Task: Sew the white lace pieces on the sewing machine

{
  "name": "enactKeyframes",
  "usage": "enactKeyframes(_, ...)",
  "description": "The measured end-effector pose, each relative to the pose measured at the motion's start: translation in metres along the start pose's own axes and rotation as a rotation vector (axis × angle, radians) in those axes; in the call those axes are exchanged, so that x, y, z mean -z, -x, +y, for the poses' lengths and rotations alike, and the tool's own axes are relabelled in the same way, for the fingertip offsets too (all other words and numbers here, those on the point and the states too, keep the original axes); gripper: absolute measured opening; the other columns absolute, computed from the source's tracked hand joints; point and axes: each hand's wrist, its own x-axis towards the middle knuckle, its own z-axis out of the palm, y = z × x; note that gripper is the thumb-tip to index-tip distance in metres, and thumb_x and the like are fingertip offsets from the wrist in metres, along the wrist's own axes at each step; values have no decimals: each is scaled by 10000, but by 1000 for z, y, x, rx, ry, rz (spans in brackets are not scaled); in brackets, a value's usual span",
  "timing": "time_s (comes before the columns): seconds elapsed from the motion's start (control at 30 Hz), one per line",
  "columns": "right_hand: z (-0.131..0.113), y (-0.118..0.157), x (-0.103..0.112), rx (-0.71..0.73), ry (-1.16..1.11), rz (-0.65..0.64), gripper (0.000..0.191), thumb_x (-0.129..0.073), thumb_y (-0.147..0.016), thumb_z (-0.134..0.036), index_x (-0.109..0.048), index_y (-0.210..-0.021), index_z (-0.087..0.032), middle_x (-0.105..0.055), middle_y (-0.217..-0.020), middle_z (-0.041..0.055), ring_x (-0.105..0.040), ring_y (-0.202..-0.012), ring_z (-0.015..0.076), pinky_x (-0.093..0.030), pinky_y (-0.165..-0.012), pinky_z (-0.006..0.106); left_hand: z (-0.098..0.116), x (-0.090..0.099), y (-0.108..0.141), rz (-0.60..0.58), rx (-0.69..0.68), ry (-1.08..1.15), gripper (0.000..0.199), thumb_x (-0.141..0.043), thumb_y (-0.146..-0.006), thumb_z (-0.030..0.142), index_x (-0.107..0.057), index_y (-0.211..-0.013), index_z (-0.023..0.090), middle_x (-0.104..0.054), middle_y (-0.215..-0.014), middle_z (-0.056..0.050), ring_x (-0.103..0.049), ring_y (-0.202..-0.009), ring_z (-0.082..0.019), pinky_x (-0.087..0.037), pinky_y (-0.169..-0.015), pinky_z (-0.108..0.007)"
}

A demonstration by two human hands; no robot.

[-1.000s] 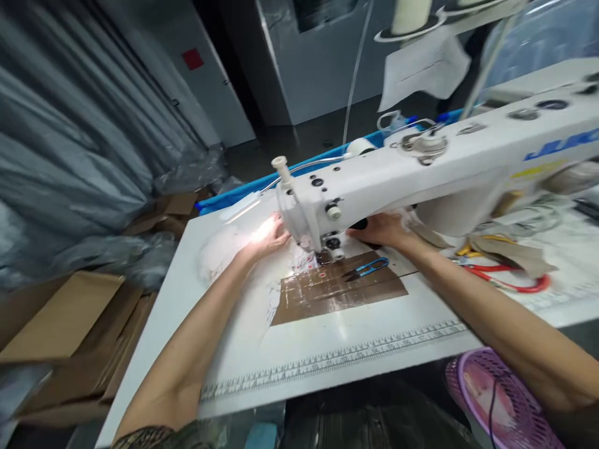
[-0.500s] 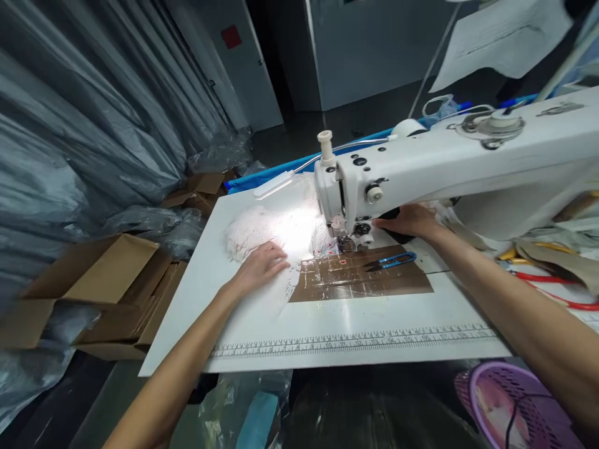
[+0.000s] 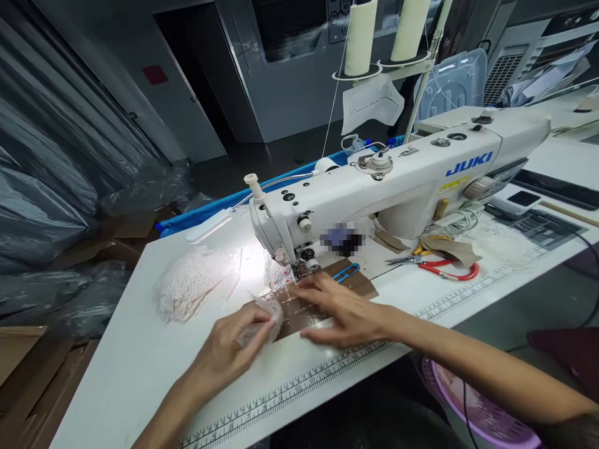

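Note:
My left hand pinches a small piece of white sheer fabric at the left end of a brown taped sheet. My right hand lies over that sheet with its fingers spread, holding nothing. Just beyond my fingers is the needle area of a white sewing machine. Blue thread snips rest on the sheet's far side. White lace pieces lie in a pile on the left of the table.
Red-handled scissors lie on the right of the white table, near brown scraps. A printed ruler runs along the front edge. Below stands a purple basket. Thread cones rise behind the machine.
The view has turned to the right. My left hand has left the lace pile and now grips sheer fabric. My right hand has come from behind the needle to the brown sheet.

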Motion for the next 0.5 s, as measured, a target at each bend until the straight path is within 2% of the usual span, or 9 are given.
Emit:
enactKeyframes(0.07, -14, -7, -4, 114, -149, -25, 792, -697, -783, -451, -375, -1442, -152, -451, -1351, 166, -408, -1261, 269, -366, -1036, 404, 18, -5, -4, -72, 11, 91, 95, -528, -917, 211, -618, -893, 191, -663, -742, 7, -613, -621, -99, -459, -536, -174)
enactKeyframes(0.1, -18, -11, -6, 143, -230, -47, 793, -707, -776, -439, -373, -1440, -163, -482, -1327, 145, -434, -1239, 251, -364, -1033, 383, 23, -5, -4, -96, 33, 133, 101, -529, -919, 218, -618, -881, 191, -656, -726, 9, -603, -606, -97, -449, -529, -175)
enactKeyframes(0.13, -19, -14, -7, 139, -315, -90, 734, -702, -784, -420, -411, -1412, -176, -533, -1273, 116, -486, -1181, 226, -382, -1010, 353, 26, -3, -3, -110, 68, 172, 107, -533, -920, 233, -622, -876, 191, -653, -719, 9, -599, -601, -98, -444, -525, -177)
enactKeyframes(0.2, -16, -18, -9, 29, -472, -232, 504, -665, -822, -387, -548, -1265, -177, -627, -1077, 49, -585, -970, 168, -448, -882, 283, 24, 4, 0, -110, 164, 234, 130, -542, -920, 281, -630, -884, 194, -650, -706, 7, -600, -593, -106, -446, -517, -181)
enactKeyframes(0.27, -4, -20, -9, -124, -571, -366, 321, -628, -852, -377, -626, -1089, -161, -642, -899, 4, -590, -779, 126, -464, -716, 229, 14, 13, 1, -100, 259, 233, 167, -547, -916, 337, -635, -902, 195, -639, -677, 9, -601, -583, -117, -446, -504, -185)
enactKeyframes(0.3, 2, -21, -9, -179, -588, -394, 285, -618, -857, -377, -637, -1034, -155, -634, -844, -6, -577, -727, 117, -451, -658, 216, 7, 17, 0, -109, 291, 199, 189, -545, -914, 364, -636, -910, 197, -635, -671, 9, -603, -586, -124, -443, -499, -188)
enactKeyframes(0.4, 21, -29, -6, -281, -459, -331, 230, -607, -857, -342, -647, -987, -157, -636, -806, 0, -563, -703, 124, -423, -626, 224, -16, 18, -13, -153, 312, -21, 262, -520, -909, 436, -635, -984, 212, -673, -835, -21, -630, -682, -159, -453, -537, -215)
enactKeyframes(0.47, 29, -35, -4, -346, -324, -255, 212, -610, -845, -301, -651, -996, -158, -652, -841, 24, -571, -739, 145, -420, -657, 244, -33, 12, -30, -99, 313, -197, 324, -472, -916, 468, -608, -1058, 210, -665, -986, -51, -622, -697, -172, -457, -562, -246)
enactKeyframes(0.5, 32, -38, -3, -368, -277, -223, 218, -613, -838, -290, -651, -1007, -158, -657, -863, 37, -575, -761, 156, -420, -673, 252, -41, 7, -41, -66, 323, -267, 340, -431, -926, 469, -601, -1052, 202, -658, -985, -60, -610, -683, -176, -455, -569, -260)
